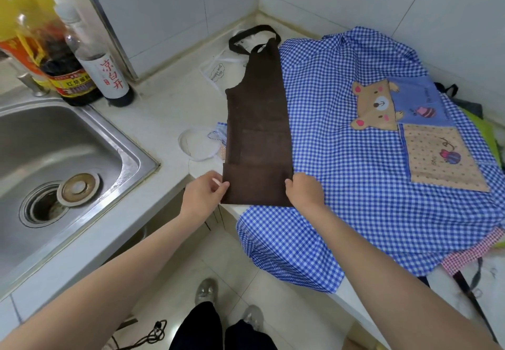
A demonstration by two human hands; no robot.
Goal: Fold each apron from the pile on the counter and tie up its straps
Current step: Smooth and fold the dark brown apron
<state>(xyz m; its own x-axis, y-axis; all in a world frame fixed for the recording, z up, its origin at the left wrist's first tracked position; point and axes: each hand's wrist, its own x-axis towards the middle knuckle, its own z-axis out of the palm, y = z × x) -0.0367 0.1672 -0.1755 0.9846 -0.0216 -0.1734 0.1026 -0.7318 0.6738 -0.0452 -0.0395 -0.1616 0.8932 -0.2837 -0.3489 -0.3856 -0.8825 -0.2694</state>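
Brown apron (258, 131): laid as a long narrow strip on the counter (164, 109), its right edge over the blue checked apron (355, 186); neck loop (254, 35) at the far end.
Left hand (203, 192): the near left corner is pinched between thumb and fingers.
Right hand (304, 191): fingers are curled over the near right corner, gripping it.
Hidden: further aprons under the checked one are seen only as edges at right; a white item (218, 72) is partly covered by the brown strip.
Edges: the near hem reaches the counter's inner corner; the checked apron hangs over the front edge.
Open room: bare counter lies between the strip and the sink (54, 158).
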